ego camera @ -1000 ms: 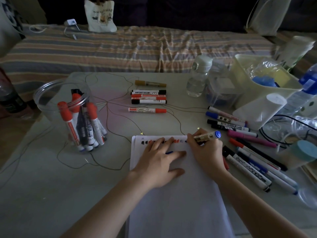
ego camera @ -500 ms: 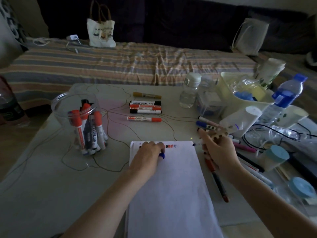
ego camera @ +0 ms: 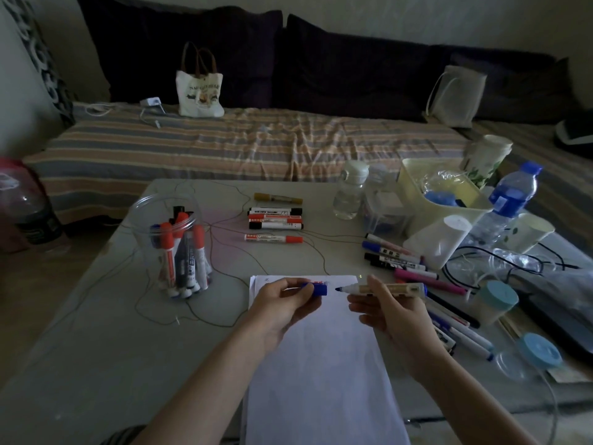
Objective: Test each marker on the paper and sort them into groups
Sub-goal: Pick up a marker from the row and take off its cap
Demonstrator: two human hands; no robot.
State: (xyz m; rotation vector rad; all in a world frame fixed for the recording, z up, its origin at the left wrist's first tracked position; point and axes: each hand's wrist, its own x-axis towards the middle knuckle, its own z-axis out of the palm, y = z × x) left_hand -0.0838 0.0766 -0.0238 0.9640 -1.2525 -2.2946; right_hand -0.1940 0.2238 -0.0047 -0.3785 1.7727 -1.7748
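Observation:
My right hand grips an uncapped blue marker, held level above the white paper with its tip pointing left. My left hand pinches the marker's blue cap, a short gap from the tip. Coloured test marks run along the paper's top edge, partly hidden by my left hand. A clear jar with several markers stands at the left. A group of markers lies at the table's centre back. Another group of markers lies to the right of the paper.
On the right stand a clear bottle, a blue-capped water bottle, a yellow bin, paper cups, blue-lidded containers and black cables. Thin wire loops over the table. A striped bed with a tote bag lies behind.
My right hand lifted the marker off the paper and turned it level. My left hand rose from the paper with the cap, now facing the tip. The camera tilted up.

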